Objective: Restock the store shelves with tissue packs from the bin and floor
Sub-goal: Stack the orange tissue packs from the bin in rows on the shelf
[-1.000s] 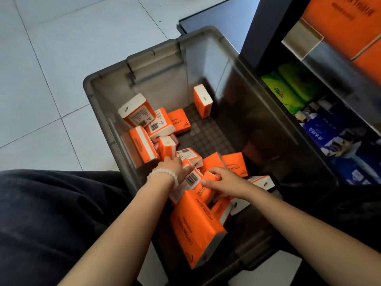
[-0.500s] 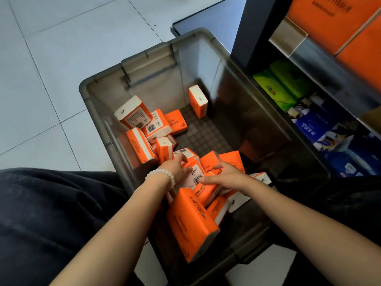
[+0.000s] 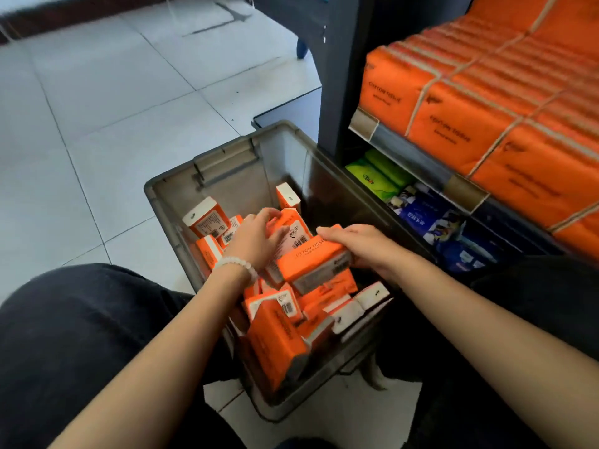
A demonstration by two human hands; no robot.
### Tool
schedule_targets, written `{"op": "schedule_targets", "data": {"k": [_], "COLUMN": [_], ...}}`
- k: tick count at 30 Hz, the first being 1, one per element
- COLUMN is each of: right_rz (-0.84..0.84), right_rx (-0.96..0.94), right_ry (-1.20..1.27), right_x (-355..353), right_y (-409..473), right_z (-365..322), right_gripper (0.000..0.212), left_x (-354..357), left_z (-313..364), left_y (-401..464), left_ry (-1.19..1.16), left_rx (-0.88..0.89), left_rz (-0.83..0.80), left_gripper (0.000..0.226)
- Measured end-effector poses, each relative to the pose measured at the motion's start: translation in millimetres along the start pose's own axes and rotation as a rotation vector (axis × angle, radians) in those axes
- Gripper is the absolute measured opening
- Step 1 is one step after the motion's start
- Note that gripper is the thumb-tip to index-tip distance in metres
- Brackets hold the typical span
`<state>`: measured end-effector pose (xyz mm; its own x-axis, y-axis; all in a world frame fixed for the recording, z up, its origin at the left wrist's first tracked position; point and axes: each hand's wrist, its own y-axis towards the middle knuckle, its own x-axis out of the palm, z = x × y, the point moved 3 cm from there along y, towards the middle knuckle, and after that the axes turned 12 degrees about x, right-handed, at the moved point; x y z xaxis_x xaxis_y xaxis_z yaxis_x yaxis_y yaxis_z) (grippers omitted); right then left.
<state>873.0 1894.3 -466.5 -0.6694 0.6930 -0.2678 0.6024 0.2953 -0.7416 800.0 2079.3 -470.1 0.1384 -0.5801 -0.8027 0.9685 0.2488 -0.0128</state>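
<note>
Both hands, left hand (image 3: 256, 236) & right hand (image 3: 363, 246), grip orange tissue packs (image 3: 311, 257) above bin (image 3: 227, 163); right fingertips hidden; lower packs partly buried.

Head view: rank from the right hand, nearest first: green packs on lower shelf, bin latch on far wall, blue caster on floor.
From the right hand:
1. Green packs, lower shelf, just beyond the bin's right wall.
2. Bin latch, far wall of the bin, toward the left.
3. Blue caster, on the floor well behind the bin.
</note>
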Motion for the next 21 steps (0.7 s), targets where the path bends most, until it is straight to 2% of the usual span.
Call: {"op": "schedule_targets", "data": {"k": [3,7,12,14,16,18,21], "right_rz": [0.041,0.152,0.295,0.376,0.501,0.706,0.954], "right_rx": [-0.069,-0.188,-0.328,-0.392,-0.454,-0.492,-0.432], "right_ry": [0.101,0.250,0.416,0.434,0.436,0.403,0.310], "right_x": [-33,-88,-169,-203,-236,-273,-314], "right_y": [-45,-102,-178,-206,-227,-244,-249], "right_z": [-11,-24,-43,-47,-47,-39,-15], "right_gripper": [0.042,0.033,0.033,0.040,0.044,0.046,0.039], "left_x": [-22,-46,-72,-84,-93,-95,-81], "left_z": [42,112,212,255,290,325,366], "left_y": [-3,1,17,28,42,57,78], "left_ry": [-0.005,-0.027,-0.002,0.010,0.012,0.016,0.050], "left_rx": [0.098,0.276,0.481,0.557,0.621,0.684,0.755], "left_rz": [0.058,0.135,0.182,0.207,0.239,0.245,0.173], "left_gripper": [0.034,0.032,0.034,0.036,0.037,0.038,0.038]}}
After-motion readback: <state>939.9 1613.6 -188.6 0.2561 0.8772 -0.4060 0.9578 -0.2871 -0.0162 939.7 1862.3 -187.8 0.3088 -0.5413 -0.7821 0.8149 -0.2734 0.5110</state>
